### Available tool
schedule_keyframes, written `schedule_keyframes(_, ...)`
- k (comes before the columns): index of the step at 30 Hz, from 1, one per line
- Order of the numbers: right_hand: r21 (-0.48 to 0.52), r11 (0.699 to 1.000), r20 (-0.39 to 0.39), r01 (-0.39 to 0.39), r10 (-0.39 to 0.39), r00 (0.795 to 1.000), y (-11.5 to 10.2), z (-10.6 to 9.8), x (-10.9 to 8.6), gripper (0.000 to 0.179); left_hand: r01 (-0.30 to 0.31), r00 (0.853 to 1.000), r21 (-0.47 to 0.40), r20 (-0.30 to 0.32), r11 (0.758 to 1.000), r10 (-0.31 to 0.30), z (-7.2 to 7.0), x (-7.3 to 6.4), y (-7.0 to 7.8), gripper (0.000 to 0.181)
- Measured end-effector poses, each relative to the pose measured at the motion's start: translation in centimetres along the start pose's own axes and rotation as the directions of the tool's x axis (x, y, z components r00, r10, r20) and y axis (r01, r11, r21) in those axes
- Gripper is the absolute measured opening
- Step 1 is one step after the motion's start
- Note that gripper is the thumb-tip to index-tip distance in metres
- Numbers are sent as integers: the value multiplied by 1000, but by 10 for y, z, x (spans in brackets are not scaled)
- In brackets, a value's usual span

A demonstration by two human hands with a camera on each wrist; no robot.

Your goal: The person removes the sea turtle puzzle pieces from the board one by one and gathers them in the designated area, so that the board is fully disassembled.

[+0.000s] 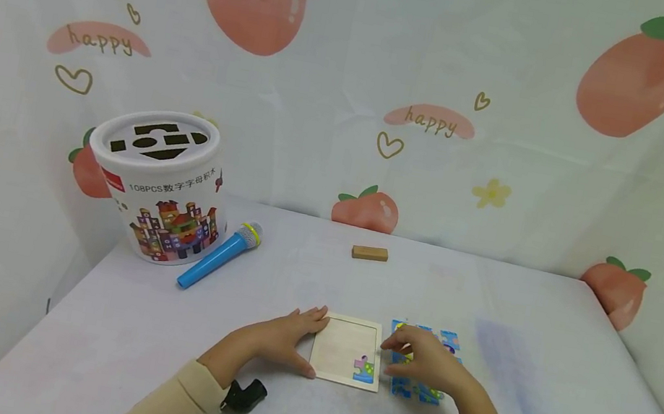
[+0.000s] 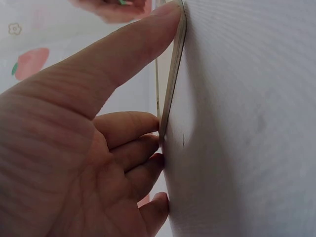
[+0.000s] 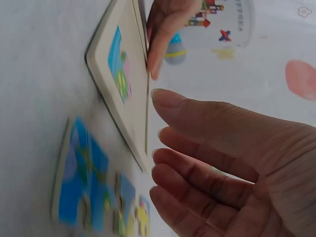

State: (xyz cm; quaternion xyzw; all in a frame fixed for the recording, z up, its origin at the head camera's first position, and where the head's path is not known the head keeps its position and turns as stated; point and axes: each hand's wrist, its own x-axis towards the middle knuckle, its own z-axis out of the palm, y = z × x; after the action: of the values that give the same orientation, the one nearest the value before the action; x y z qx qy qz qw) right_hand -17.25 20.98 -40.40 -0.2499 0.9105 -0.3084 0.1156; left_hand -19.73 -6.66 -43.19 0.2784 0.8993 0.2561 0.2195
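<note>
A shallow wooden puzzle tray (image 1: 340, 346) lies flat on the table, with a colourful jigsaw piece (image 1: 364, 372) in its lower right corner. My left hand (image 1: 283, 338) rests against the tray's left side, its thumb at the near corner and its fingers farther up the edge. Over the loose blue jigsaw pieces (image 1: 431, 395) right of the tray hovers my right hand (image 1: 428, 359). In the right wrist view its fingers (image 3: 197, 163) are loosely bent, apart from the thumb, and hold nothing. That hand partly covers the loose pieces in the head view.
A white lidded bucket (image 1: 171, 184) of building blocks stands at the back left. Beside it lies a blue toy microphone (image 1: 218, 257). A small wooden block (image 1: 370, 253) sits toward the back of the white table (image 1: 295, 267), before a fruit-patterned cloth backdrop (image 1: 338, 91).
</note>
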Motion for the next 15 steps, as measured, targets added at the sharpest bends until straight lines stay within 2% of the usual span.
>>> schedule_keyframes(8,11,1000,52,-15,15,999,-5,12,17,26,-1,1000,4,2,1000,1,1,2,-2,92)
schedule_keyframes(15,15,1000,70,-8,7,998,-6,18,21,21,-3,1000,-1,4,1000,3,1,2,-3,92)
